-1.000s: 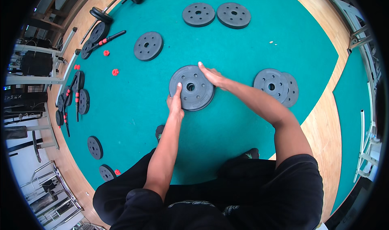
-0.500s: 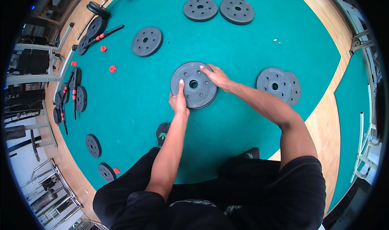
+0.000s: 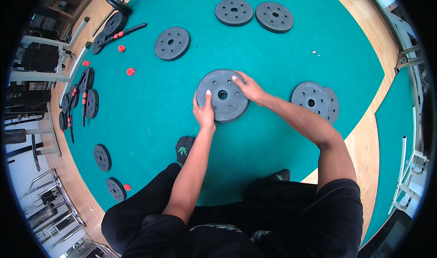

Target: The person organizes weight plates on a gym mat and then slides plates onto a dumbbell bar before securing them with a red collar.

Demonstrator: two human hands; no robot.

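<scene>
Both my hands hold a round grey weight plate (image 3: 223,104) over the green mat, its flat face toward me and its centre hole in view. My left hand (image 3: 204,111) grips the left edge, thumb on the face and fingers around the rim. Opposite it, my right hand (image 3: 250,89) grips the upper right edge, the thumb again on top. The undersides of my fingers are hidden. A rim at the lower right may belong to a second plate beneath; I cannot tell.
On the green mat (image 3: 268,149) lie a single plate (image 3: 172,50), two plates side by side (image 3: 234,17), and two overlapping plates (image 3: 304,94) at right. Dumbbell bars (image 3: 123,33), red collars (image 3: 131,71) and several plates lie at left. My feet are close by.
The view has shifted slightly, so the surroundings sit a little differently. Both hands keep the same grip on the weight plate, which is turned or tilted slightly at most.
</scene>
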